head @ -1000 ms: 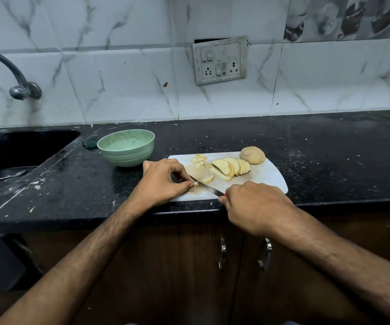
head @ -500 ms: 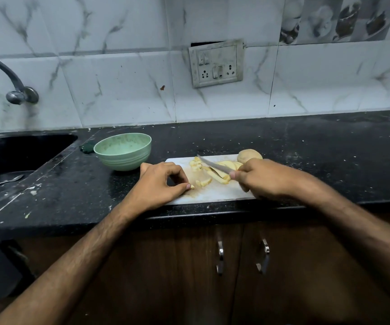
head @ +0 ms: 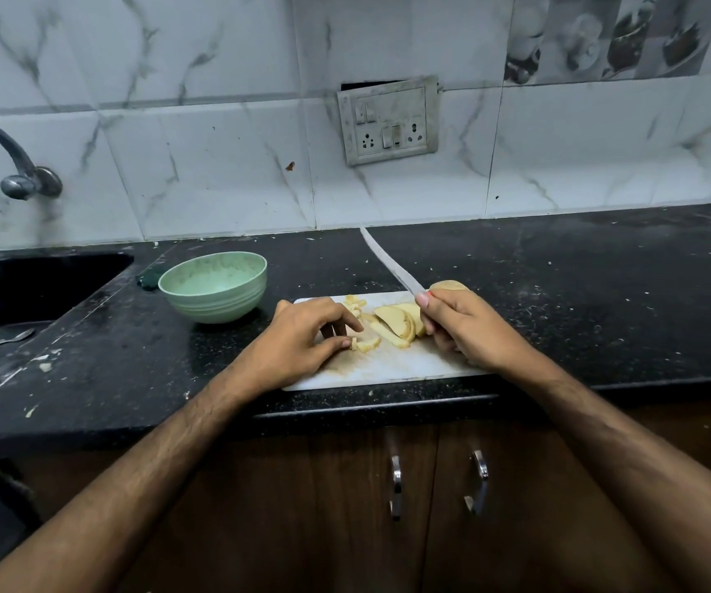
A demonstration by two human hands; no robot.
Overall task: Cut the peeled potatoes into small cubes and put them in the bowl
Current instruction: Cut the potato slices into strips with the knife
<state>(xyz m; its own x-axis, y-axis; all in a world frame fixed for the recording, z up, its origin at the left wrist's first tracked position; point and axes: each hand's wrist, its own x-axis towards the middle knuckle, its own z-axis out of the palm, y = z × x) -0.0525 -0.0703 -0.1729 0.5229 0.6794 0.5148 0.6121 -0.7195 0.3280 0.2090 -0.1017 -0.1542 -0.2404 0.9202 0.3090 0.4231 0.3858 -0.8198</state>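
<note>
Fingers of right hand (head: 465, 327) grip knife (head: 390, 261); left hand (head: 302, 340) pinches potato strip (head: 366, 345); bowl (head: 213, 287) holds nothing.

Both forearms reach forward, bare. Left hand (head: 302, 340) palm down, fingers (head: 336, 325) curled, thumb and fingertips pinching at something small. Right hand (head: 460, 325) knuckles up, fingers wrapped tight around a grip, thumb on top, wrist angled inward.

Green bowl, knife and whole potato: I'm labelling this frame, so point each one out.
Green bowl (head: 216, 299): head view, outer wall.
Knife (head: 390, 263): head view, mid-blade, raised.
Whole potato (head: 450, 286): head view, top, behind right hand (head: 469, 327).
</note>
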